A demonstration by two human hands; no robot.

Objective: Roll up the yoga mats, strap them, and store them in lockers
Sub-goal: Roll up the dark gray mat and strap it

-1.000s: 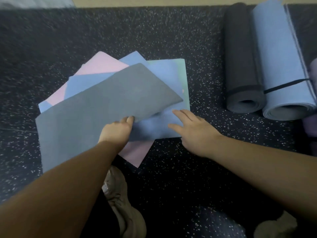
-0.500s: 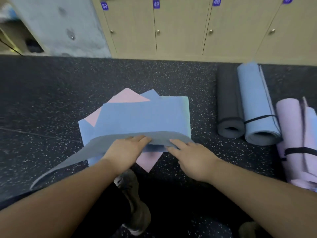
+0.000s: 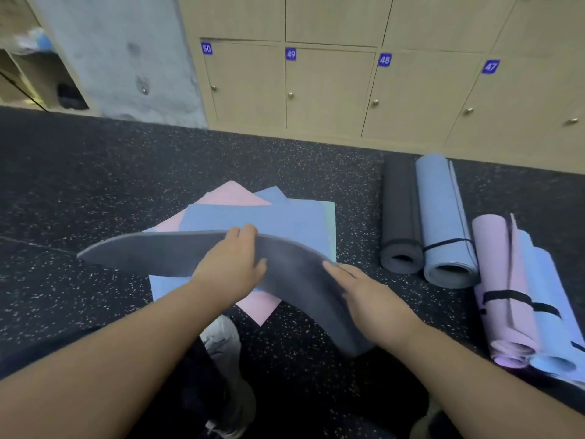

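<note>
Grey mat (image 3: 177, 253) lifted off the flat pile and bowed into an arch, far edge up, near right corner drooping toward the floor. Left hand (image 3: 232, 266) gripping that mat at the crest of the arch, fingers curled over the far edge, thumb on the near face. Right hand (image 3: 368, 293) laid flat on the drooping right part of the grey mat, fingers straight and together, pressing rather than clutching.

Under the grey mat, a fanned pile on the speckled black floor (image 3: 95, 172): blue mat (image 3: 278, 220) uppermost, pink mat (image 3: 234, 193) poking out beyond and again at the near corner, a pale green edge (image 3: 331, 223) along the right side.

Right of the grey mat, well apart: a dark rolled mat (image 3: 399, 217) touching a blue rolled mat (image 3: 441, 217), the blue one banded with a black strap (image 3: 446, 243). Further right of those, a lilac and light-blue roll (image 3: 506, 280) bound by a black strap.

Beyond the grey mat, a row of pale wooden lockers (image 3: 329, 90) with small round knobs and blue number tags reading 50 (image 3: 206, 48), 49 (image 3: 291, 54), 48 (image 3: 384, 60) and 47 (image 3: 490, 66), left to right. All doors closed. Left of the lockers, a concrete pillar (image 3: 120, 55).
</note>
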